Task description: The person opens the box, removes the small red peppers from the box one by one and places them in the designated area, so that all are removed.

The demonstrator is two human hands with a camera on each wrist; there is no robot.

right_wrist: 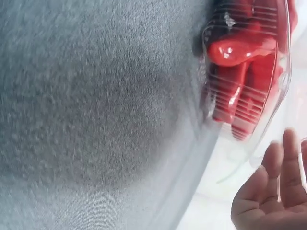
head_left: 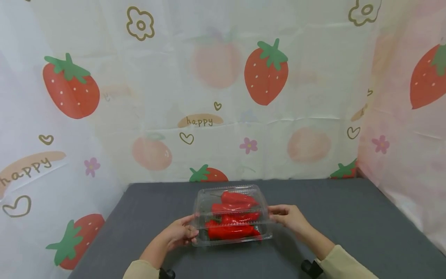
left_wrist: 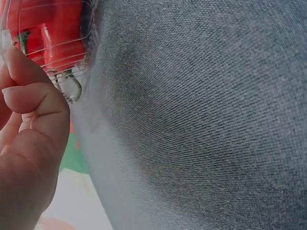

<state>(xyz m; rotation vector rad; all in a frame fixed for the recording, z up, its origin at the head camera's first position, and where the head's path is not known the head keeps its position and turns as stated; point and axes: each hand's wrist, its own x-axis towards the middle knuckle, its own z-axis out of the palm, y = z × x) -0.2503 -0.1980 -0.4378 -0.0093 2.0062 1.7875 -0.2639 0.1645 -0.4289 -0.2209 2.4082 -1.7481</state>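
A clear plastic clamshell box [head_left: 266, 232] with several red peppers [head_left: 231, 231] in it stands in front of me on the grey table. My left hand [head_left: 179, 232] is at the box's left side. In the left wrist view, its thumb and finger pinch the clear rim [left_wrist: 6, 40]. At the right side, my right hand [head_left: 290, 219] has its fingertips by the edge of the lid. Those fingers [right_wrist: 289, 165] look fairly straight in the right wrist view. Whether the lid sits fully down, I cannot tell. Green pepper stems [left_wrist: 76, 86] show through the plastic.
The dark grey tabletop [head_left: 348, 224] spreads to both sides of the box. Behind it hangs a white cloth [head_left: 167, 97] printed with strawberries, and more patterned cloth [head_left: 411, 162] rises along the right side. Both wrists carry dark straps.
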